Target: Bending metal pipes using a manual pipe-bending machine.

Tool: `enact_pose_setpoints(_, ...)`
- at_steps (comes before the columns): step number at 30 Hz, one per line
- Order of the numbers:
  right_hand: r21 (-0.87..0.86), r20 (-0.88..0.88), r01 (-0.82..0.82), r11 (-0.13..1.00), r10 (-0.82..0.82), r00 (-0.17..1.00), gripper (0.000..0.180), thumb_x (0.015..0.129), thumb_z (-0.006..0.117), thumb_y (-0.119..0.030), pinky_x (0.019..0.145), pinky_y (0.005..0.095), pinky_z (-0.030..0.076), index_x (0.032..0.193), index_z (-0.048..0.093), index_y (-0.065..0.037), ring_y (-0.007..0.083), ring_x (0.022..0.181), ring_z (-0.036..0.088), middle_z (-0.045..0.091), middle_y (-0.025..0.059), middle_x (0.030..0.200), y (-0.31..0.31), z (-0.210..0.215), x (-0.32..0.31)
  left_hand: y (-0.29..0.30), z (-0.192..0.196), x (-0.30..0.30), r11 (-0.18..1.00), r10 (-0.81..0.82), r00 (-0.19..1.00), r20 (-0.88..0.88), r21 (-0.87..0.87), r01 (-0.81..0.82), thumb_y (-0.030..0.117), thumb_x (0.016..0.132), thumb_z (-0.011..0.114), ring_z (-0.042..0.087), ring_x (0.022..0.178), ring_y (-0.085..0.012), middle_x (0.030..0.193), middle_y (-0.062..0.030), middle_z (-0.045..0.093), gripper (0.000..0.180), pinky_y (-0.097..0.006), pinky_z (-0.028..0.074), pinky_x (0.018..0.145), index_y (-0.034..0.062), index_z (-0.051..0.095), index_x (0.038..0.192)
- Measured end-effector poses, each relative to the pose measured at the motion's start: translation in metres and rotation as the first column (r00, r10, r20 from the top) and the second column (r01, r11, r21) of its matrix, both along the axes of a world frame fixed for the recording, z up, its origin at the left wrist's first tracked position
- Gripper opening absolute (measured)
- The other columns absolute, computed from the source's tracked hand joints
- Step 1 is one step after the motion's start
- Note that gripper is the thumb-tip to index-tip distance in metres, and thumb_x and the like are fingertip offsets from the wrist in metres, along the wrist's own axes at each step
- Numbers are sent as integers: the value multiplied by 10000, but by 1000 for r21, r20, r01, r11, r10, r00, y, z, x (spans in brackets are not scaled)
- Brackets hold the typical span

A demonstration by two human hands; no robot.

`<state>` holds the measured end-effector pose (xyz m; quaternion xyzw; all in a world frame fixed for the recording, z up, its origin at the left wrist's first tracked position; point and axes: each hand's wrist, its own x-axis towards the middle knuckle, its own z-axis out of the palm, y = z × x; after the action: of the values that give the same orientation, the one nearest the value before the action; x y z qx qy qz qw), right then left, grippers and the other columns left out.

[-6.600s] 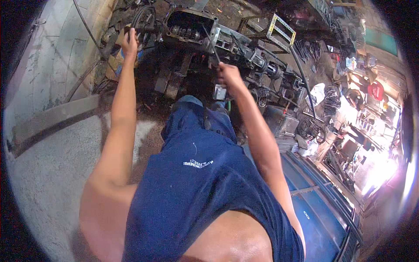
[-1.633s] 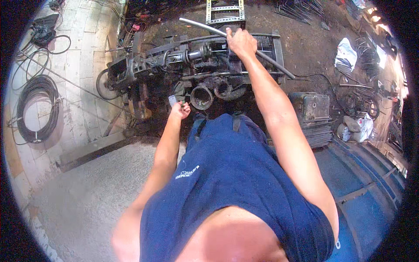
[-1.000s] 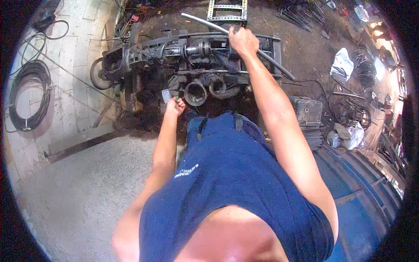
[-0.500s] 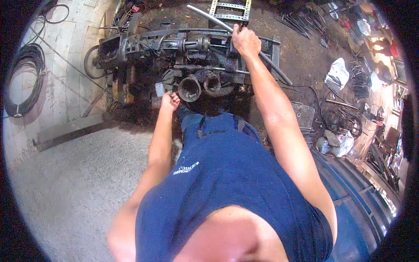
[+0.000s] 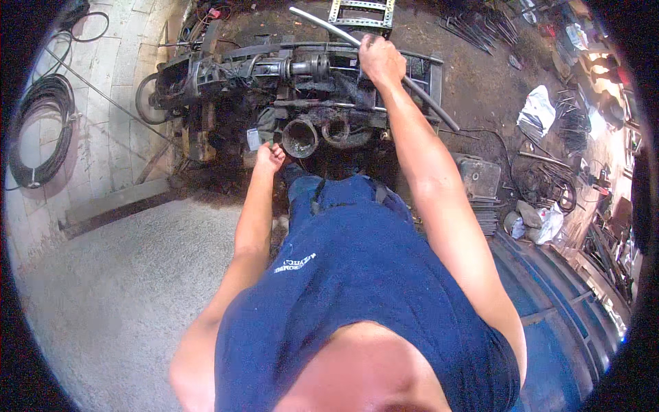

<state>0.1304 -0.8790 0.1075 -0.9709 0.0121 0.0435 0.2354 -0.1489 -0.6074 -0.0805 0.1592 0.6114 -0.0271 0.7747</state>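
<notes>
My right hand (image 5: 382,63) is wrapped round a long grey metal tube (image 5: 434,105), which slants from the far middle down to the right across the right end of a dark, greasy machine (image 5: 288,69). My left hand (image 5: 270,158) is closed at the machine's near side, with its fingers curled in. Whatever it may hold is hidden. Just beyond it hangs a small pale tag (image 5: 254,139). To its right is a round, open metal cup (image 5: 300,139), and beside that a second round metal opening (image 5: 347,132).
A yellow-edged metal frame (image 5: 362,14) stands beyond the machine. At the left lies a black coil of cable or hose (image 5: 41,130). Bundles of dark rods (image 5: 473,31), white bags (image 5: 537,110) and wire coils (image 5: 546,182) lie on the right. Blue panels (image 5: 549,323) are at the lower right.
The view has shifted slightly. My right hand keeps its grip on the tube, and my left hand stays closed beside the metal cup.
</notes>
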Motion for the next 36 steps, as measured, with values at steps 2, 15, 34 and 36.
enact_pose_setpoints(2,0,-10,-9,1000,9,1000,551,925,385,-457,822,467,518,941,690,2,383,908,669,680,232,965,1,2,0,-1,-1,0,1000,-9,1000,5,8,9,303,994,319,291,485,-136,602,6,349,322,-292,253,469,65,413,798)
enact_pose_setpoints(15,-10,14,-16,1000,16,1000,499,918,392,-394,816,466,517,925,689,6,391,900,667,681,236,934,0,2,1,-4,3,-1,1000,11,1000,5,0,-11,283,967,386,278,482,-128,588,16,337,283,-283,242,468,74,424,779)
enact_pose_setpoints(34,48,-51,24,999,-22,998,513,906,384,-401,869,476,500,954,707,-5,399,944,658,674,247,976,-13,-2,1,-8,23,-3,791,-447,833,-325,291,538,302,982,444,434,517,-144,672,-25,463,269,-279,338,457,88,455,821)
enact_pose_setpoints(36,3,-73,-14,1000,14,997,511,904,392,-405,867,473,501,956,707,-6,404,946,656,674,245,985,-9,-2,2,-7,21,-1,788,-459,832,-312,290,544,302,980,450,447,517,-143,670,-22,471,263,-283,348,453,93,465,821)
